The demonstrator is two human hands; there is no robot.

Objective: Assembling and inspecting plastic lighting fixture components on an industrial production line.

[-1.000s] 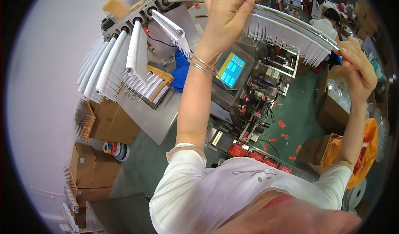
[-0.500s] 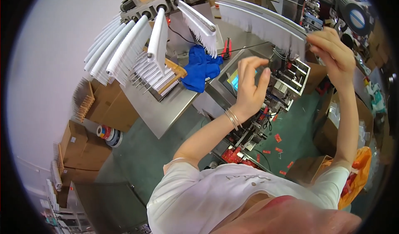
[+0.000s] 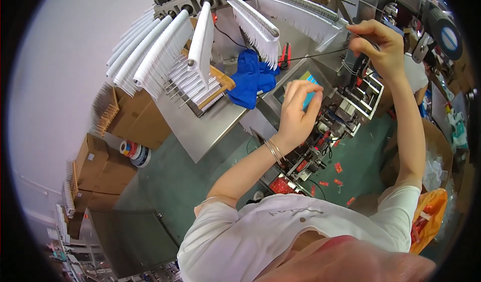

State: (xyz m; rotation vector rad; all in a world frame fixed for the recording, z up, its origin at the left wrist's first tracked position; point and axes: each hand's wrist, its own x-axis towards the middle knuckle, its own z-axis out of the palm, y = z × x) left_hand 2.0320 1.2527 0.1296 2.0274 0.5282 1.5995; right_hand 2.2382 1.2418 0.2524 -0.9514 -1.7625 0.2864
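My right hand (image 3: 382,49) is raised at the upper right, its fingers curled around the outer end of a metal rod. Packed along that rod hang many thin white strands (image 3: 295,19), and my fingertips touch their near end. In front of a small screen (image 3: 309,79), my left hand (image 3: 298,112) is held up with thumb and fingertips drawn together. Whatever it pinches, if anything, is too small to make out. More rods full of white strands (image 3: 253,26) fan out to the left from a metal rail (image 3: 206,2).
Below the rods is a metal table (image 3: 193,136) with a blue cloth (image 3: 250,79), red-handled pliers (image 3: 285,56) and a wooden-edged rack (image 3: 215,84). A machine (image 3: 345,109) stands under my hands. Cardboard boxes (image 3: 138,116) line the left. A co-worker's sleeve (image 3: 416,74) shows at right.
My right hand has moved left along the rod, and the white strands now reach less far out on it. My left hand has dropped slightly. The whole view has shifted a little.
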